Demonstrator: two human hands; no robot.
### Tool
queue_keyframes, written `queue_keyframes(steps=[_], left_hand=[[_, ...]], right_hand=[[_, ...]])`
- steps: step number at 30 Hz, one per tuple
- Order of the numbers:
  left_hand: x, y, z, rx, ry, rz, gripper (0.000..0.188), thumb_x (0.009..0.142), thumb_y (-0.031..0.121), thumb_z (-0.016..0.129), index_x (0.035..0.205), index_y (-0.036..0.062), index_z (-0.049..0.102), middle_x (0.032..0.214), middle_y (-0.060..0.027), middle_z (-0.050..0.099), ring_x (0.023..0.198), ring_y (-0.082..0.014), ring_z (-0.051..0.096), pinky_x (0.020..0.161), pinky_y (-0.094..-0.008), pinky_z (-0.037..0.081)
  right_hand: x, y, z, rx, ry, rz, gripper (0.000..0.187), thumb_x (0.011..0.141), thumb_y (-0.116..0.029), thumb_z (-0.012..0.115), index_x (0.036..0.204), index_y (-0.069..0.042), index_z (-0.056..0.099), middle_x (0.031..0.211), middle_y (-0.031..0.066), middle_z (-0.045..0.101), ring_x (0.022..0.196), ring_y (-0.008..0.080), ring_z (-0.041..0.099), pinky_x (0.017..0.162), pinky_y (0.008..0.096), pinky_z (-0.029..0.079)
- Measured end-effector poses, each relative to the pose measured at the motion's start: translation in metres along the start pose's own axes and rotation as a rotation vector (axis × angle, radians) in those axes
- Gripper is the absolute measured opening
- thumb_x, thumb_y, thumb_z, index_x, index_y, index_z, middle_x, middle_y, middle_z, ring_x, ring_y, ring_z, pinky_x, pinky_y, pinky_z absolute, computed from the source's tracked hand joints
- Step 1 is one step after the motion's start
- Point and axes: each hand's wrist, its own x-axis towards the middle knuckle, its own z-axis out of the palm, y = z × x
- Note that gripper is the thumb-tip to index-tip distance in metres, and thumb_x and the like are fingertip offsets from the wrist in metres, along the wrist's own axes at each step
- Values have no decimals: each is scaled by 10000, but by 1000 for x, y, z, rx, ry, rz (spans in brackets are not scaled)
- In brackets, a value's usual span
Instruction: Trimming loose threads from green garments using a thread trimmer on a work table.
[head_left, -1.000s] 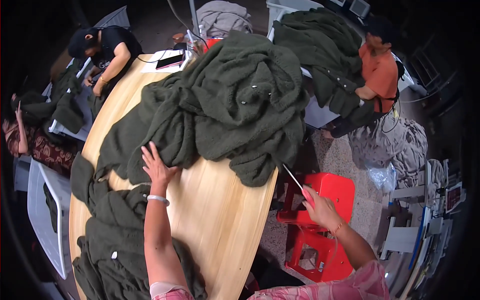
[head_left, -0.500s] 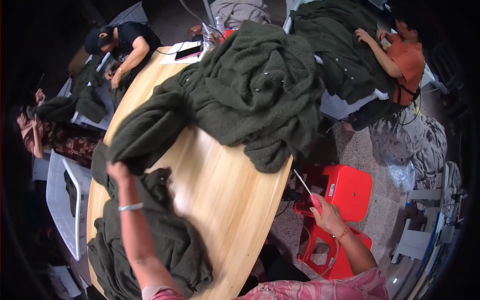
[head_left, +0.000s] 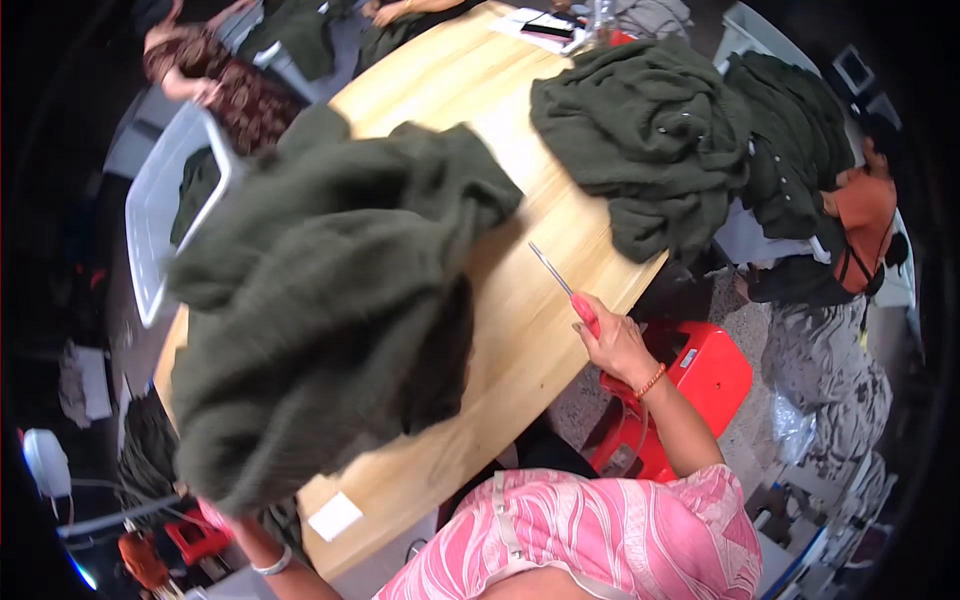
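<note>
A large dark green knit garment [head_left: 330, 290] is raised in a loose, blurred bundle over the left of the table. My left hand [head_left: 215, 515] is closed on its lower edge, the fingers largely hidden by cloth. My right hand [head_left: 615, 345] is wrapped round the pinkish-red handle of a screwdriver-like tool [head_left: 560, 275], whose thin metal shaft points up and left above the wood. Farther off, a heap of dark green knit garments [head_left: 650, 140] with small shiny buttons rests on the table, apart from both hands.
The wooden table [head_left: 520, 370] has a curved edge and carries a small white card [head_left: 335, 516]. A white bin [head_left: 150, 230] stands to the left, red stools [head_left: 700, 375] to the right. Co-workers are at the left, far side and right. Grey cloth [head_left: 830, 370] is heaped on the floor.
My left hand has pulled back toward me, lifting the green garment off the table. My right hand has moved slightly left and up with the tool. The view has shifted, uncovering the white card.
</note>
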Motion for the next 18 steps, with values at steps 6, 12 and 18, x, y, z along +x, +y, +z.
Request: queue_keyframes(steps=[6,12,18], left_hand=[[-3,297,28,-112,-286,-54,807,682,63,810,1402,43,448,1389,-175,479,1289,-335,448,1096,-401,350],[-15,382,103,-246,-535,418,813,666,256,839,1382,121,479,1433,-201,411,1340,-388,381,1089,-510,310],[-2,353,147,-276,-487,363,586,744,129,743,1285,63,528,1191,-169,551,1132,-360,506,942,-457,406]], right_hand=[[-16,-47,36,-41,-81,-92,455,923,-235,605,1337,-96,477,1047,254,656,992,460,611,835,497,507],[-45,-69,67,-82,-163,-59,457,925,-240,606,1343,-105,479,1084,239,657,1012,453,608,850,491,508],[-75,-65,79,-60,-130,-120,431,921,-237,604,1321,-140,474,959,247,672,890,456,634,764,528,513]])
